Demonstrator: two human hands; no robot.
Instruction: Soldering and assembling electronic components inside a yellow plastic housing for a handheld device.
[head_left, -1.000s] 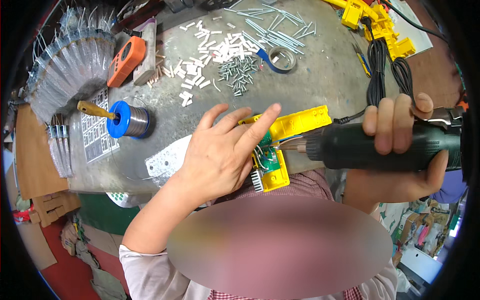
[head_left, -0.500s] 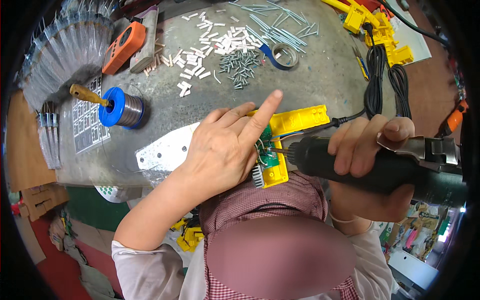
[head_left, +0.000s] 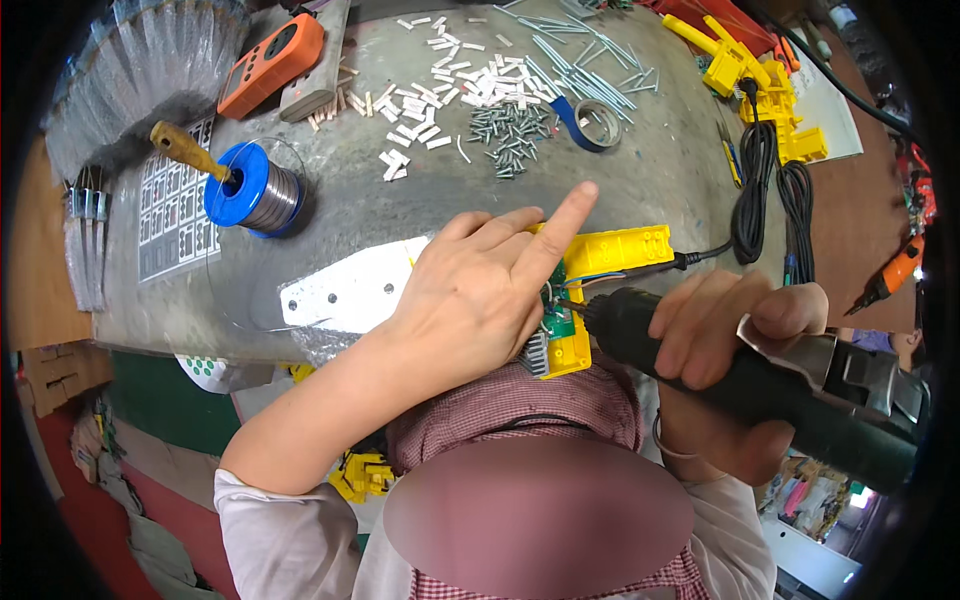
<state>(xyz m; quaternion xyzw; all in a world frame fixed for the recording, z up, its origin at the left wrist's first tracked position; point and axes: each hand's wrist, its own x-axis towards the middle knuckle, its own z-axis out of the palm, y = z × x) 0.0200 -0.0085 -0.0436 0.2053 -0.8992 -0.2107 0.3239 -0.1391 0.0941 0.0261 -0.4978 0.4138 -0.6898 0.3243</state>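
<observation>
My left hand [head_left: 475, 270] lies over a yellow plastic housing [head_left: 622, 248], gripping its left side; the index finger points out past the edge, and the thumb is hidden. Inside the housing sits a green circuit board [head_left: 563, 325] with thin wires and a grey finned heat sink [head_left: 536, 354]. Wrapped in my right hand [head_left: 715, 315] is a black electric screwdriver [head_left: 625, 325] with a metal lever. Its bit reaches the board, though the exact contact point is too small to make out. A black cable [head_left: 655, 268] runs from the housing to the right.
A white plate with holes [head_left: 350, 288] lies left of the housing. Farther off are a blue solder spool [head_left: 250, 195], screws [head_left: 510, 135], white sleeves [head_left: 495, 80], long bolts [head_left: 575, 65], blue tape [head_left: 597, 127] and yellow housing parts [head_left: 765, 90]. An orange meter [head_left: 270, 65] stands at the far left.
The screwdriver has tilted, its rear end swinging toward me while the bit stays at the board. My left hand keeps its hold on the housing. The whole view has shifted slightly.
</observation>
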